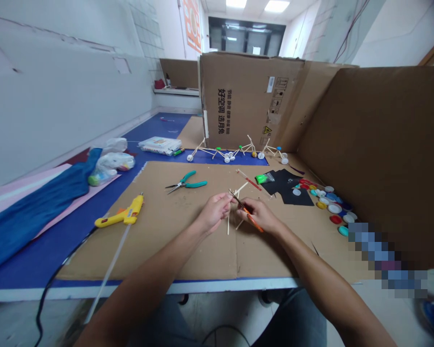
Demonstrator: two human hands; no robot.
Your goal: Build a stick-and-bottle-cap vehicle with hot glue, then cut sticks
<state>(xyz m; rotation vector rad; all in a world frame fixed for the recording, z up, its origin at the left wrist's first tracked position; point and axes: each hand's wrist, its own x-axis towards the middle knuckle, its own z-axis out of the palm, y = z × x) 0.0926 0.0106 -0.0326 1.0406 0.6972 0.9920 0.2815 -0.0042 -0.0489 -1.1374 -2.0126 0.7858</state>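
My right hand (258, 214) is closed around orange-handled scissors (255, 222), their dark, narrow blades pointing up and left. Those tips reach the fingers of my left hand (217, 211), which are pinched together. What they pinch is too small to make out. Several pale thin sticks (228, 226) lie on the cardboard under and behind both hands. Green-handled needle-nose pliers (188, 183) rest spread apart to the left of my left hand. Farther left is a yellow hot glue gun (126, 214) with a long clear glue stick (114, 260) trailing from it.
Stick frames with bottle-cap wheels (235, 153) line the back, before a tall cardboard box (253, 101). Black sheets (289, 188), a green packet (262, 179) and many coloured caps (334, 208) lie right. A wet-wipe pack (160, 145) and plastic bags (114, 163) sit left.
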